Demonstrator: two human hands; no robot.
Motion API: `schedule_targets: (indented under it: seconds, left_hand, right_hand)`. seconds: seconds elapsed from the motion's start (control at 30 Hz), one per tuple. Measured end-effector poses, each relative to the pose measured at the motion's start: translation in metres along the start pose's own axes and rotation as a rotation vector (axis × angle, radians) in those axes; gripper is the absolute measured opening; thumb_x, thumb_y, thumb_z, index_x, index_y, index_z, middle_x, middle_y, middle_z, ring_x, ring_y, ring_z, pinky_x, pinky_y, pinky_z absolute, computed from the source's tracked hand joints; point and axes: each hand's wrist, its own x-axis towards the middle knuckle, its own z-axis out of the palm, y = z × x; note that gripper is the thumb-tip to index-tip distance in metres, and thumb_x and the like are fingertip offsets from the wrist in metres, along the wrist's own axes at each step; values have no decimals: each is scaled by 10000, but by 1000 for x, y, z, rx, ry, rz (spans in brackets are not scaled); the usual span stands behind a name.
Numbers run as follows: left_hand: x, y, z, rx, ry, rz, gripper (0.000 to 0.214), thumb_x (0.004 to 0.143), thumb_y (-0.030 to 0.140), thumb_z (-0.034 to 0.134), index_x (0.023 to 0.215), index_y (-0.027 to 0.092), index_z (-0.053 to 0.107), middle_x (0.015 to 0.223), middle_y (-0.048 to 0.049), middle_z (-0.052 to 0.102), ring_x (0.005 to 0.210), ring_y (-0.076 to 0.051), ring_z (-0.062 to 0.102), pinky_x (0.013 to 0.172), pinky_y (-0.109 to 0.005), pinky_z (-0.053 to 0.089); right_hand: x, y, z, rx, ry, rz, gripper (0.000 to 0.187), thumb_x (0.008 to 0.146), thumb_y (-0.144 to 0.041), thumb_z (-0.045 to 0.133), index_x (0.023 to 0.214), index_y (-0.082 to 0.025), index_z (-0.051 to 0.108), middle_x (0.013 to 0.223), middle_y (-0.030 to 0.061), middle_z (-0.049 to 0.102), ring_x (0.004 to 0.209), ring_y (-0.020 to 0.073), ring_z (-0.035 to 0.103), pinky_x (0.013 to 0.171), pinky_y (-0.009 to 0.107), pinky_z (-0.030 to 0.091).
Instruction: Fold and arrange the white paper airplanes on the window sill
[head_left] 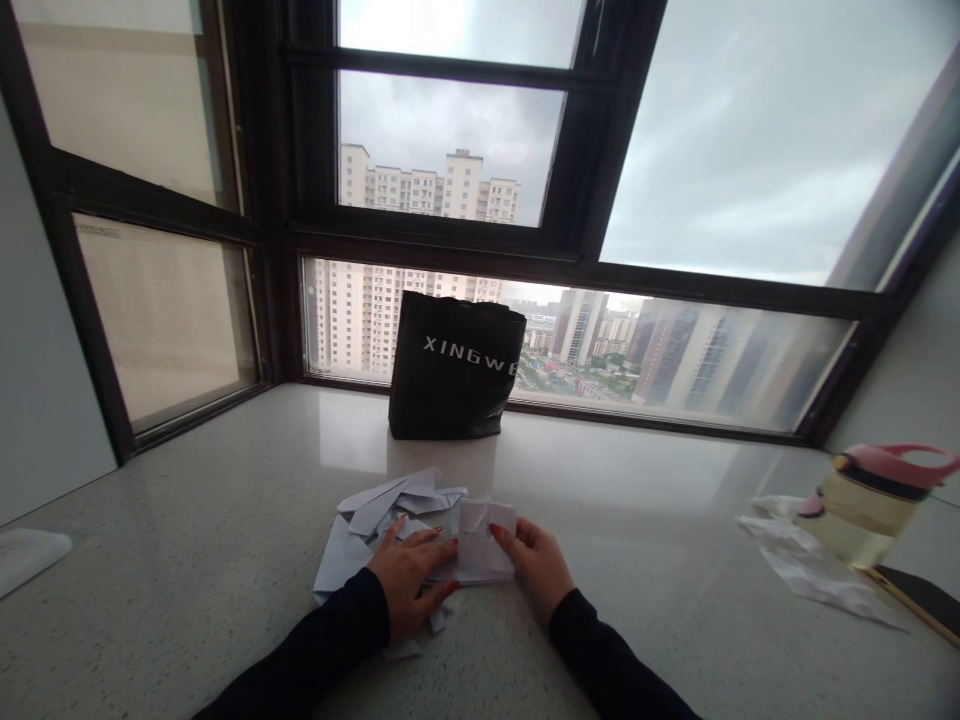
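Note:
A small folded white paper lies on the pale stone sill in front of me. My right hand pinches its right edge, fingers curled onto it. My left hand lies with fingers stretched flat, pressing on the paper's left side and on a loose pile of white paper pieces beneath and behind it. Both arms wear dark sleeves.
A black paper bag with white lettering stands against the window behind the pile. At the right are a bottle with a pink lid, crumpled clear wrapping and a dark phone. A white object sits at the far left.

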Motion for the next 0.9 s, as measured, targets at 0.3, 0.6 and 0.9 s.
schedule_targets:
  seconds: [0.3, 0.6, 0.9]
  left_hand:
    - [11, 1, -8, -899, 273, -143, 428, 774, 303, 427, 1138, 179, 238, 990, -92, 551, 816, -183, 573, 729, -347, 453]
    - [12, 0, -6, -1006, 319, -308, 392, 711, 284, 490, 1053, 153, 349, 685, 6, 560, 529, -109, 511, 482, -220, 423]
    - [8, 8, -12, -979, 163, -280, 398, 743, 432, 419, 1017, 154, 492, 754, -38, 565, 602, -151, 545, 421, -213, 462]
  right_hand:
    - [-15, -24, 9, 375, -122, 38, 344, 607, -429, 612, 793, -141, 635, 750, 70, 667, 683, 218, 595, 629, 321, 456]
    - [-16, -29, 1, 130, -10, -127, 317, 628, -432, 587, 797, -171, 651, 841, 81, 636, 793, 237, 556, 699, 350, 425]
    - [-21, -24, 10, -184, -113, -215, 226, 685, -378, 539, 745, -187, 643, 741, 39, 628, 738, 202, 522, 678, 295, 384]
